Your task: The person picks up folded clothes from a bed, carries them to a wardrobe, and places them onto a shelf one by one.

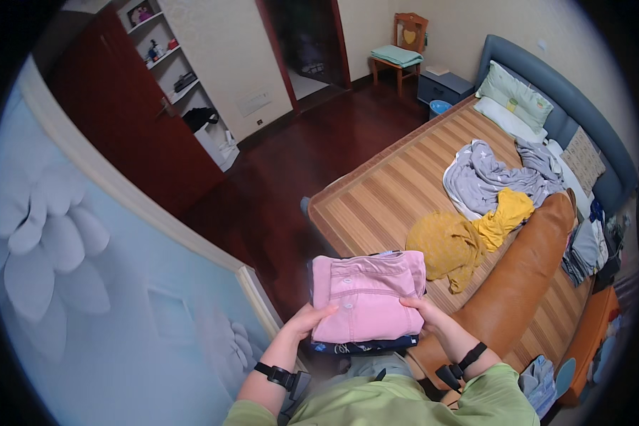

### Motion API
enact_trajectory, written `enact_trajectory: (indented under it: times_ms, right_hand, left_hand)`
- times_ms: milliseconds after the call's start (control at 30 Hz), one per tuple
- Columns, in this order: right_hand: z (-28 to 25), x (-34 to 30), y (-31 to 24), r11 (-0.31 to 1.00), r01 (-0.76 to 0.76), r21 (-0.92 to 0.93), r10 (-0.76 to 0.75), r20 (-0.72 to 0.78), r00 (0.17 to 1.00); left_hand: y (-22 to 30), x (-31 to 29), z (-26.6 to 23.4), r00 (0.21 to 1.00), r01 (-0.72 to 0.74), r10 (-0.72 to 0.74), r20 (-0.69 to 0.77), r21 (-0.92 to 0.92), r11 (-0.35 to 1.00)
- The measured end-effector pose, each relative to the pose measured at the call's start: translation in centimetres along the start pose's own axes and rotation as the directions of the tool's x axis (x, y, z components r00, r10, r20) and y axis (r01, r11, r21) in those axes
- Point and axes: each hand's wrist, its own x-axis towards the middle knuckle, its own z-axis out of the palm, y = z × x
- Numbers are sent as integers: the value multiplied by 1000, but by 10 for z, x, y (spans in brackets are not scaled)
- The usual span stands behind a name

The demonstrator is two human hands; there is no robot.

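Between my two hands is a stack of folded clothes, held in front of my body. On top lies a pink folded garment [369, 305] with two light buttons down its front. Beneath it, the edge of a dark navy garment [366, 347] with light print shows. My left hand [309, 319] grips the stack's left side, its thumb on the pink cloth. My right hand [427, 313] holds the right side the same way; the fingers of both are mostly hidden under the stack. Just past the stack, a mustard yellow cloth [444, 245] lies crumpled on the bed.
The bed [376, 192] has a striped mat. On it lie a long brown leather-like roll [518, 273], a grey blanket [476, 174], a bright yellow cloth [508, 213] and pillows [515, 96]. A pale blue panel [142, 284] stands close on my left; a chair [405, 50] stands far off.
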Motion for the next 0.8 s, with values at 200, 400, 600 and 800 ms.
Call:
enact_trajectory:
  times_ms: [200,400,600,800]
  right_hand:
    - [-32,128,-66,999,26,29,-24,-62,998]
    - [-97,271,-133,995,69,74,-55,-178,982]
    - [-155,377,-191,990,138,41,-114,-364,925]
    - [-203,459,-178,931,64,-359,-285,-604,744]
  left_hand:
    - [66,141,-46,993,69,-78,86,107,992]
    - [105,320,-87,991,128,-133,21,151,980]
    - [122,482,-104,984,172,-176,28,112,979]
    - [71,576,-120,968,216,-192,-162,147,965]
